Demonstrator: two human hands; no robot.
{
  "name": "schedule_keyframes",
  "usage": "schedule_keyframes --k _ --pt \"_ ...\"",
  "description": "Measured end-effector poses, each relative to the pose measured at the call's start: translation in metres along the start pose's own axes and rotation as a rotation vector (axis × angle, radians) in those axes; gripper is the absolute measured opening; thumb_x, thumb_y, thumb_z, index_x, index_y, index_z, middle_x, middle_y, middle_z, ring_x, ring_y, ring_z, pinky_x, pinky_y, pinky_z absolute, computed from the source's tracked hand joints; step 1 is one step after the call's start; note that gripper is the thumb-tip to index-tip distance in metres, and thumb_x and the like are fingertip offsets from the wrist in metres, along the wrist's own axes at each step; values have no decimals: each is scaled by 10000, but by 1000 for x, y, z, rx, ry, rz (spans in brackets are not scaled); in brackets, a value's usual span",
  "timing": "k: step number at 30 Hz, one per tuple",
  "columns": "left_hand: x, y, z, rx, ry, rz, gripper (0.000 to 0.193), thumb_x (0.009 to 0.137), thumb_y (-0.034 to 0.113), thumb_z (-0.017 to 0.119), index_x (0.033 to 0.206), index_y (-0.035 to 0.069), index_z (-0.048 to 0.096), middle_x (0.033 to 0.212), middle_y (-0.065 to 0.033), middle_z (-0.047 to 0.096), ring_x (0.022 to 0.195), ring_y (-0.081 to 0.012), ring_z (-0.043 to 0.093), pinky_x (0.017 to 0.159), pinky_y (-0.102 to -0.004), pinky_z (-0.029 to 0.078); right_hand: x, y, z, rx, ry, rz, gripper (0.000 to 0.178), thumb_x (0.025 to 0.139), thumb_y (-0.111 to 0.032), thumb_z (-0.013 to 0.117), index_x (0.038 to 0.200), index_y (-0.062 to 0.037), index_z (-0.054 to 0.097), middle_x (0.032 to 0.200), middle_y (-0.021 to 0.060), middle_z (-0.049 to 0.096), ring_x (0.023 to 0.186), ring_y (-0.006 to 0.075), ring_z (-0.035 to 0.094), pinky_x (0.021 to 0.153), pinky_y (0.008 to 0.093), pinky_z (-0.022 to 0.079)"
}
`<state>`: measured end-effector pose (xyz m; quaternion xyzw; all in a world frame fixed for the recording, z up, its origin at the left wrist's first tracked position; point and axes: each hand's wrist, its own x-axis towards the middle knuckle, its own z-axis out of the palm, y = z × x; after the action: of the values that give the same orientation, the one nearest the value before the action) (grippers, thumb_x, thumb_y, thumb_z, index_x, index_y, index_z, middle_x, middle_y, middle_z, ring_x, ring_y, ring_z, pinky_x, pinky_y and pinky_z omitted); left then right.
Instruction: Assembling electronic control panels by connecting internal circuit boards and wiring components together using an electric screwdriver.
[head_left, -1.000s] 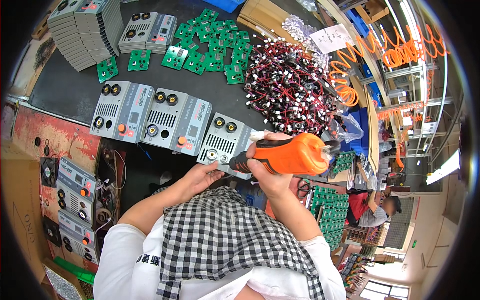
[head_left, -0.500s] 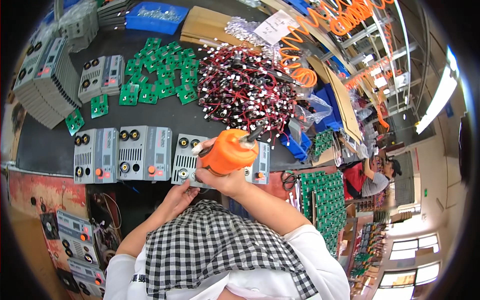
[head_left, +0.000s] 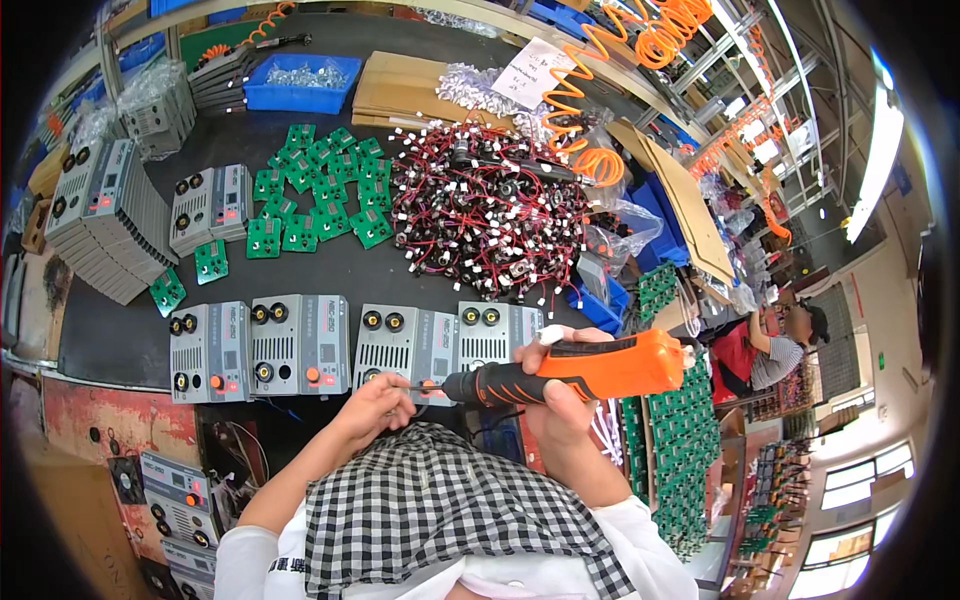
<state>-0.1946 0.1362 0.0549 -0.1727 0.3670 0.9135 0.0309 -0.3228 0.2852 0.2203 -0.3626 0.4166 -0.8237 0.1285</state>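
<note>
My right hand (head_left: pixel 560 400) is wrapped round an orange and black electric screwdriver (head_left: pixel 622 366), held level with its bit toward the left. By the tip of the bit, my left hand (head_left: pixel 375 412) has its fingers pinched together; what they hold, if anything, is too small to make out. Behind the two hands lie a grey front panel (head_left: pixel 378 352) with two black-and-gold sockets and another grey panel (head_left: pixel 482 346), partly covered by my right hand. Two more grey panels (head_left: pixel 285 345) (head_left: pixel 197 352) with orange knobs lie to the left along the table's front edge.
Green circuit boards (head_left: pixel 330 190) and a heap of red-and-black wired parts (head_left: pixel 490 210) cover the middle of the table. Stacked panels (head_left: pixel 110 230) stand at left, a blue bin (head_left: pixel 300 90) at the back. Orange coiled hoses (head_left: pixel 600 165) hang at right, where a person (head_left: pixel 770 355) sits.
The screwdriver has swung from upright over a panel to level, its bit now at my left hand. My right hand has moved right; my left fingers have come up to the bit.
</note>
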Motion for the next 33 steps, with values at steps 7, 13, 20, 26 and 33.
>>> schedule_keyframes --k 7,13,20,26,33 --pt "19 7 11 -209 -32 -22 109 857 155 523 788 72 506 739 -48 566 594 -97 495 505 -185 390 1 -15 -6 30 85 -34 534 620 -52 614 1086 -110 360 936 143 499 764 222 529 733 404 432" --pt "21 4 12 -345 -87 -55 104 812 133 581 760 61 526 719 -52 547 588 -96 464 498 -180 373 2 -18 -12 62 105 -20 541 621 -76 625 1087 -112 354 925 132 498 761 211 528 741 402 429" --pt "25 8 16 -338 -96 -70 91 810 83 581 742 27 554 796 -101 598 583 -91 476 506 -177 393 5 -19 -21 71 96 -21 534 625 -76 631 1082 -102 354 979 123 501 751 205 535 736 402 439" --pt "33 7 24 -282 -45 -76 145 825 157 567 786 25 523 663 -66 515 528 -93 398 448 -190 331 10 -21 -32 105 73 -55 539 624 -73 641 1081 -101 357 981 129 503 744 202 537 734 397 442" --pt "49 5 26 -194 -74 -149 250 823 240 571 751 5 527 631 -63 503 462 -90 357 413 -202 304 14 -22 -49 144 97 -65 535 627 -42 632 1087 -98 365 971 144 507 743 207 537 727 389 445"
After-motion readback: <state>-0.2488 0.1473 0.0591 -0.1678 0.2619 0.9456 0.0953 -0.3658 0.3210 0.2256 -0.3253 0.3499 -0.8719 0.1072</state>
